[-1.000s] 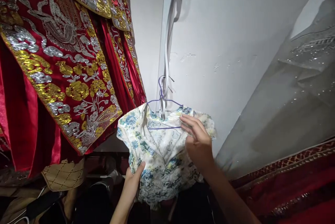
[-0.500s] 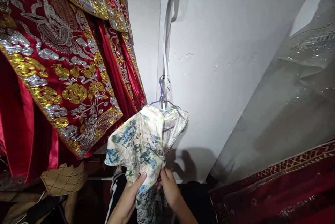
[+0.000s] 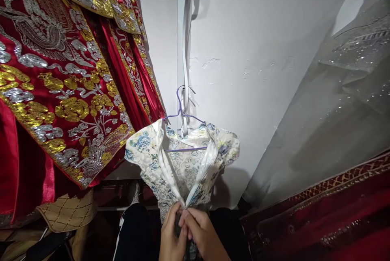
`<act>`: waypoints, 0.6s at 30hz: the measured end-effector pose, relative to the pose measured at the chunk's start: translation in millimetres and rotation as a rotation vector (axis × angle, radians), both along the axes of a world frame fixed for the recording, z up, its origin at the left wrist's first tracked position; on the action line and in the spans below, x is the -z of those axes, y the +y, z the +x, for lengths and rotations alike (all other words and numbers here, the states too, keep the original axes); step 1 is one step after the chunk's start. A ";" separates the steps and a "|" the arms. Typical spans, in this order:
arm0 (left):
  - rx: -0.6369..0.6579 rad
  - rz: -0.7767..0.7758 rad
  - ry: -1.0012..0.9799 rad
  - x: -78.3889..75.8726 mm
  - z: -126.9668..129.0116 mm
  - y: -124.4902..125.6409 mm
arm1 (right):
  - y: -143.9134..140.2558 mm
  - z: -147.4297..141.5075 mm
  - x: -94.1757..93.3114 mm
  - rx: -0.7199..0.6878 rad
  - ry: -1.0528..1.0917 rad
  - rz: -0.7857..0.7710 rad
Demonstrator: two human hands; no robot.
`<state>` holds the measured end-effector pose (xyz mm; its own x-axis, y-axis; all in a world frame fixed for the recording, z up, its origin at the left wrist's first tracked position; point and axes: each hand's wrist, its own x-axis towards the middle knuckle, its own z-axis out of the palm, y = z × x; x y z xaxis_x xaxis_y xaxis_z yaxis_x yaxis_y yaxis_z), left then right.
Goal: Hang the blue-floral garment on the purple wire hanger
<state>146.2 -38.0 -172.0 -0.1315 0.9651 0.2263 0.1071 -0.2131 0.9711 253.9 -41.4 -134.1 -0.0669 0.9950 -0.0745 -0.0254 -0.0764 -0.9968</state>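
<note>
White plaster wall (image 3: 258, 49) fills the background, with a pale flat cord (image 3: 185, 49) running down its corner. On that cord hangs a purple wire hanger (image 3: 182, 110), and on the hanger sits a small floral garment (image 3: 170, 163), cream with blue and green flowers, its front opening spread in a V that narrows downward.

At the bottom point of that V the two hands meet. The left hand (image 3: 170, 240) and the right hand (image 3: 202, 236) press close against each other, fingertips pinched on the garment's two front edges where they come together; what exactly lies between the fingers is too small to tell. The hanger is straight above the grip, well apart from it.

Up and to the left of the grip hang red robes (image 3: 61, 82) heavy with gold and silver embroidery, their hem just beside the garment's left shoulder. Below them, left of the grip, lies a tan quilted piece (image 3: 68, 212). To the right of the grip a grey sheer fabric with sparkles (image 3: 341, 110) slopes down, and beneath it lies red cloth with a gold-patterned border (image 3: 335, 208). Dark clothing (image 3: 134, 232) sits just beside the left hand.
</note>
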 end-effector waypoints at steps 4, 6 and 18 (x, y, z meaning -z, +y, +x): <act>0.133 -0.030 0.031 -14.5 -1.7 6.4 | 7.4 -7.3 -16.2 -0.127 0.006 -0.074; 0.131 -0.023 0.060 -20.3 -6.4 7.8 | 18.8 -0.5 -37.6 -0.112 0.017 -0.085; 0.391 -0.019 0.345 -25.4 -6.4 24.2 | 96.4 11.1 -206.7 0.117 0.207 0.281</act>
